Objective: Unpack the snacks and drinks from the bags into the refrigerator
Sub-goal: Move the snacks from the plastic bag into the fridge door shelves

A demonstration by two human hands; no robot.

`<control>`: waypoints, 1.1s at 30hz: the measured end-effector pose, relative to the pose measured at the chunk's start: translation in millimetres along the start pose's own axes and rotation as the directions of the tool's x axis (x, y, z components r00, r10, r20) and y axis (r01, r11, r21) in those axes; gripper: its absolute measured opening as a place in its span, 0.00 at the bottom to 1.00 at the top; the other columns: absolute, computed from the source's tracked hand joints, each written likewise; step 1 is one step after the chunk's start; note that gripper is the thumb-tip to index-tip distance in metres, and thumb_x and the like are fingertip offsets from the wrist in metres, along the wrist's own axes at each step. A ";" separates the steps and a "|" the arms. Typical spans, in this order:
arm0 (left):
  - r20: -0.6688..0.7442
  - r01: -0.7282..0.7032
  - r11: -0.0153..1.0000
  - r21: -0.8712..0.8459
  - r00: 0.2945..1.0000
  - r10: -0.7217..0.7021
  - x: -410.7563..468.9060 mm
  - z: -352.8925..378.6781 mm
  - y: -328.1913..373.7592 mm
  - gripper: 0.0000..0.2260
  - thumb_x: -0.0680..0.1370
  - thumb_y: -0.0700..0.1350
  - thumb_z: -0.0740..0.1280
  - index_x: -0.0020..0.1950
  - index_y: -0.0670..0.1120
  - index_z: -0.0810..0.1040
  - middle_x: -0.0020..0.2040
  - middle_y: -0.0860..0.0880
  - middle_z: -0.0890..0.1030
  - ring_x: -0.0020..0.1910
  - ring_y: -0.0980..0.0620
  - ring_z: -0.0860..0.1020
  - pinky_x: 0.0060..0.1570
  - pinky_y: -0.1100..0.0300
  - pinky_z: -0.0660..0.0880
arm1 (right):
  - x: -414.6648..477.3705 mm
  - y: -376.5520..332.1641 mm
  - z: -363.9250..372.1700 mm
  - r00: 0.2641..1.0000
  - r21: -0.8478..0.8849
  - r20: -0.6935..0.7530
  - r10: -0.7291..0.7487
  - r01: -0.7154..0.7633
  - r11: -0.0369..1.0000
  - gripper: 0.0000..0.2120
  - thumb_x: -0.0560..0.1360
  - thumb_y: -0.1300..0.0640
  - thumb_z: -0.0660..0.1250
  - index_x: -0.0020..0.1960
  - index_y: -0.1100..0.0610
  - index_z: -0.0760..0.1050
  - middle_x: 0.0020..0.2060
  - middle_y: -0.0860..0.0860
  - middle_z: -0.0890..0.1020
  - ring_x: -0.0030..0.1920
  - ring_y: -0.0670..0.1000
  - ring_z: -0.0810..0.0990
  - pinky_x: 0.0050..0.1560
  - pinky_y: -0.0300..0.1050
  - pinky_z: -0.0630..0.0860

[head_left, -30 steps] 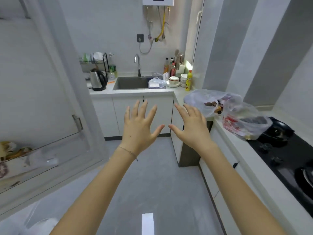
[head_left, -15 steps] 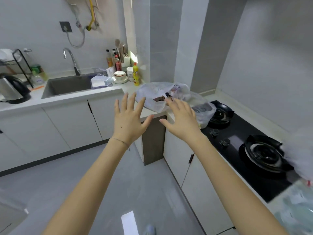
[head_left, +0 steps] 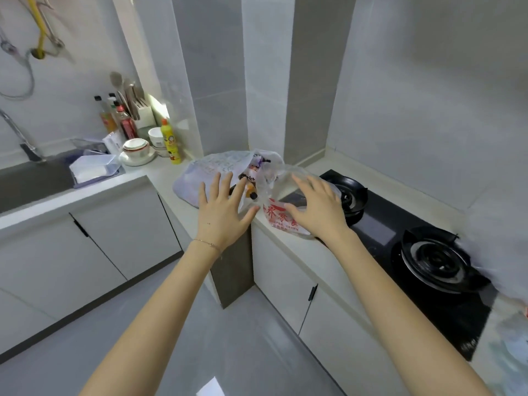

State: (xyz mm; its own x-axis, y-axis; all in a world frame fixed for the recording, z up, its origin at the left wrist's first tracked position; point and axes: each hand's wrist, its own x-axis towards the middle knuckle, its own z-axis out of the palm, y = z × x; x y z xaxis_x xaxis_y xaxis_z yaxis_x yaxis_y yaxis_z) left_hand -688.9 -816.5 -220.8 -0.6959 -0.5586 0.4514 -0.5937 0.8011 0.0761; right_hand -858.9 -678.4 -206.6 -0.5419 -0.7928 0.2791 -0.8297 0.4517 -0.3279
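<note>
Both hands are stretched out over the corner of the white bench point(head_left: 171, 178), with the fingers spread wide and holding nothing. The left hand point(head_left: 221, 212) is in front of the white plastic bag point(head_left: 211, 170), and the right hand point(head_left: 317, 208) is over the clear bag with red print point(head_left: 281, 220); I cannot tell if they touch the plastic. The two bags lie side by side, between the yellow bottle point(head_left: 170, 144) and the black gas stove point(head_left: 400, 244). Some snack packets point(head_left: 251, 178) are visible in the open mouth between the bags.
</note>
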 end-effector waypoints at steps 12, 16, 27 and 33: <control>0.157 -0.065 0.990 -0.122 0.984 0.084 98.6 103.2 -9.2 0.34 0.75 0.67 0.46 0.74 0.50 0.66 0.73 0.45 0.67 0.75 0.41 0.59 0.72 0.39 0.50 | 75.0 67.1 56.0 0.974 -0.053 0.086 0.209 -0.205 0.977 0.34 0.76 0.41 0.64 0.77 0.48 0.57 0.75 0.54 0.62 0.75 0.56 0.58 0.70 0.56 0.60; 0.229 -0.088 0.985 -0.149 0.966 0.121 136.0 146.8 -2.1 0.35 0.74 0.67 0.44 0.75 0.50 0.64 0.74 0.45 0.66 0.76 0.42 0.57 0.74 0.41 0.47 | 108.8 105.8 77.9 0.958 -0.067 0.148 0.245 -0.237 0.969 0.33 0.76 0.41 0.64 0.77 0.49 0.58 0.75 0.53 0.63 0.75 0.56 0.58 0.71 0.57 0.61; 0.389 -0.145 0.977 -0.157 0.900 0.196 215.8 242.5 13.1 0.36 0.74 0.66 0.40 0.76 0.51 0.62 0.77 0.46 0.60 0.78 0.42 0.48 0.74 0.44 0.39 | 194.7 175.1 134.8 0.949 -0.013 0.191 0.251 -0.253 0.967 0.31 0.75 0.42 0.66 0.74 0.52 0.65 0.69 0.51 0.72 0.70 0.55 0.69 0.68 0.52 0.67; 0.562 -0.160 0.968 -0.195 0.790 0.244 227.4 290.7 28.0 0.31 0.78 0.65 0.45 0.77 0.52 0.58 0.78 0.47 0.57 0.78 0.43 0.45 0.75 0.44 0.39 | 212.3 189.9 169.5 0.878 -0.114 0.385 0.283 -0.259 0.959 0.32 0.76 0.41 0.64 0.76 0.50 0.60 0.71 0.51 0.70 0.72 0.54 0.66 0.69 0.52 0.64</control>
State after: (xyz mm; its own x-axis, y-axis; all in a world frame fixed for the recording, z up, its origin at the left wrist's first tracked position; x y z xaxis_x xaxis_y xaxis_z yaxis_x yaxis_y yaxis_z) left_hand -981.3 -983.6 -374.6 -0.9220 -0.3666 -0.1246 -0.3841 0.9066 0.1748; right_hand -1108.8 -830.4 -362.6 -0.6595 -0.7259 -0.1952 -0.6705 0.6855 -0.2836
